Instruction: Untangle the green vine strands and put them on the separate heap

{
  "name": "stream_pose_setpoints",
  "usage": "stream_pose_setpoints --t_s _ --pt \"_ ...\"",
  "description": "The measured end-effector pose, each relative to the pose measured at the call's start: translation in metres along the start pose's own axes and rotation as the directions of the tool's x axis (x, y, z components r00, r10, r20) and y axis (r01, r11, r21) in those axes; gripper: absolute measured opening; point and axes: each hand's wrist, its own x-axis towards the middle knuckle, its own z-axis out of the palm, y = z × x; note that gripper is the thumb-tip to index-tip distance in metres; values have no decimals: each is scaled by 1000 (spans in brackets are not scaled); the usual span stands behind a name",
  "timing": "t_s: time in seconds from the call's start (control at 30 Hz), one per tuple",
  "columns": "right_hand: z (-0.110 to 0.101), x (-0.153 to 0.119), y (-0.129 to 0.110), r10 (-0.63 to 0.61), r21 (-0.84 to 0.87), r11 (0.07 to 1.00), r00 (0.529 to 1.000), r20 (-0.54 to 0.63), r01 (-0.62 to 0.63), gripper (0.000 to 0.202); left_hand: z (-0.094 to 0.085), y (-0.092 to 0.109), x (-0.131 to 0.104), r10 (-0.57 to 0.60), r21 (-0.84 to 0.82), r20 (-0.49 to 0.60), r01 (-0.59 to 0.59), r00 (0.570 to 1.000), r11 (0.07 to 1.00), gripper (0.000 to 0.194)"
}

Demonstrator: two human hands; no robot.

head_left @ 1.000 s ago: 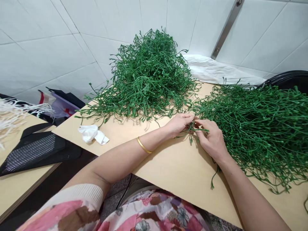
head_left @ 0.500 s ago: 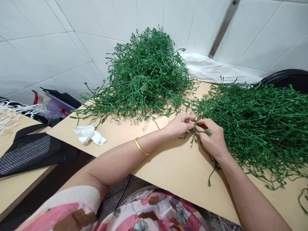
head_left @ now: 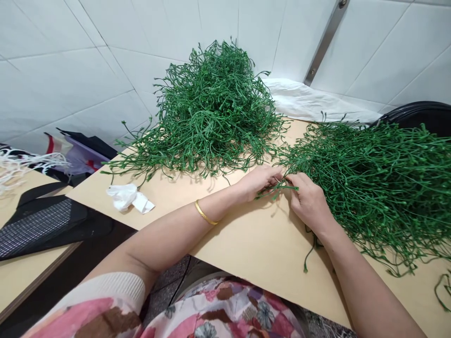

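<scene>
Between my two hands, just above the table, are a few thin green plastic stems (head_left: 278,187) with small budded tips. My left hand (head_left: 262,182) is closed around them, its fingertips curled. My right hand (head_left: 310,199) pinches at the same stems from the right, thumb and forefinger together; the exact grip point is partly hidden. A large heap of green stems (head_left: 214,108) rises behind my left hand. A second pile of stems (head_left: 380,188) lies right beside my right hand, and a loose stem (head_left: 306,263) hangs below its wrist.
The pale wooden table (head_left: 229,244) runs up to a tiled wall (head_left: 176,28). A crumpled white tissue (head_left: 128,197) lies at the left edge. White cloth (head_left: 313,101) and a black round item (head_left: 419,115) stand at the back right. Black mesh fabric (head_left: 45,225) is on another table at left.
The stems between my hands have swung leftward under my left fingers. My right fingers have closed up more, and the tips that hung down now lie more level.
</scene>
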Motion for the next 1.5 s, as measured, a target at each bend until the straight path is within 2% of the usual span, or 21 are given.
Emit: stream_pose_setpoints --t_s 0.07,0.13,0.27,0.37,0.47,0.57,0.67,0.73,0.8,0.9,1.03,1.17,1.27,1.3,1.37,1.43,1.5 --pt "-2 0 -2 -13 -47 999 1000 10 14 23 -2 -1 0 63 88 39 -67 997 994 28" --pt "-3 0 -3 -24 -31 999 999 29 25 21 -5 -3 1 99 178 58 -108 993 978 26" --pt "-6 1 -2 -41 155 987 996 76 28 21 -7 -4 2 110 277 61 -123 992 953 24" --pt "-10 3 -1 -2 257 966 997 81 -19 20 -6 -1 1 92 287 86 -113 992 951 23" --pt "-17 4 1 82 384 915 989 126 -124 22 -5 3 -2 50 207 139 -78 989 975 20" --pt "-22 4 3 145 602 761 967 207 -243 26 -4 7 -5 -2 88 240 -20 971 996 21" --pt "-20 4 4 196 802 496 942 272 -334 27 -2 8 -8 -11 -24 336 20 942 1000 23" --pt "-17 4 3 253 863 343 921 296 -371 26 -1 8 -8 17 -95 350 17 936 995 25" --pt "-15 5 0 306 885 244 897 318 -397 26 -1 6 -7 32 -131 346 14 938 991 27" --pt "-14 6 -5 314 903 144 884 346 -404 25 -1 6 -7 64 -165 370 -2 927 986 27" --pt "-17 6 -11 246 932 65 911 330 -356 25 1 7 -10 123 -235 430 -21 894 972 25" --pt "-23 5 -12 184 950 36 937 299 -310 25 3 9 -15 107 -282 481 38 870 959 21" --pt "-30 4 -15 146 974 9 964 222 -226 28 1 13 -15 84 -348 513 118 854 930 24" --pt "-33 3 -16 146 980 2 969 198 -201 28 0 14 -14 82 -378 498 131 863 916 25" --pt "-36 4 -17 182 981 -3 965 189 -192 26 -2 15 -11 88 -426 405 102 910 899 24" --pt "-35 6 -17 258 974 6 941 219 -228 23 -3 14 -6 97 -423 246 17 964 906 20" --pt "-32 7 -14 337 963 12 908 249 -269 25 -2 10 -2 115 -369 95 -73 989 927 20"
